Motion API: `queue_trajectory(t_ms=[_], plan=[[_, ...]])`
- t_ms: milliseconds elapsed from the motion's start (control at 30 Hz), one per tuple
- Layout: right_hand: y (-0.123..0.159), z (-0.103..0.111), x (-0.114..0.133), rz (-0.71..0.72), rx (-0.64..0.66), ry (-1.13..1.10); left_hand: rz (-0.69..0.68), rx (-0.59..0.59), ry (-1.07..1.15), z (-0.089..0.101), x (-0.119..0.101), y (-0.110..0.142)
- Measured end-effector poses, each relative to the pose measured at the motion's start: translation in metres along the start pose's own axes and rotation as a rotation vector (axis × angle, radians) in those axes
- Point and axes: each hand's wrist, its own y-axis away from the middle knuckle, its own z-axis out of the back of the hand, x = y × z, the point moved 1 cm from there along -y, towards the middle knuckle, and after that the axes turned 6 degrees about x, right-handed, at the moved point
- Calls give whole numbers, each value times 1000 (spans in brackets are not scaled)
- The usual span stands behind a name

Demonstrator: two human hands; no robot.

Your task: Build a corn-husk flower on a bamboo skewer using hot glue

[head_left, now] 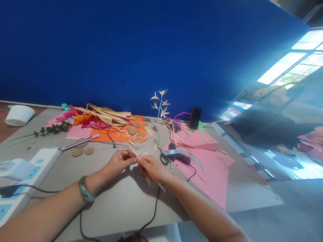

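Strips (133, 150) pinched in left grip (119, 164) and right grip (151, 168), tabletop (113, 211) room before near edge (106, 238)

Plain blue wall (141, 53) above orange (101, 135) and pink paper (209, 171)

Both forearms reach forward and angle inward, left hand (119, 164) and right hand (151, 168) meeting at bent fingertips

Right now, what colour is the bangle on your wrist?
The bangle is mottled green, darker in places; it shows best in the head view.
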Motion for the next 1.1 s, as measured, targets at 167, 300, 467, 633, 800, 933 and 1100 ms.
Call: queue_trajectory(t_ms=[167,300,467,633,800,933,1100], plan=[[1,3,0,-40,119,-280,-39,27,-53,2,-2,0],[5,12,10,-43,192,-418,-34,-41,-70,3,-8,2],[3,32,17,-3,156,-530,18,-72,8,6,-7,2],[0,25,13,1,-5,-340,25,-80,53,6,-1,0],[-1,1,-2,24,48,-23,-13,-37,-21,2,0,0],[-3,0,-10,-30,56,-78,-14,-25,-67,0,-3,0],[3,10,7,-49,131,-280,-11,-37,-89,4,-7,1]])
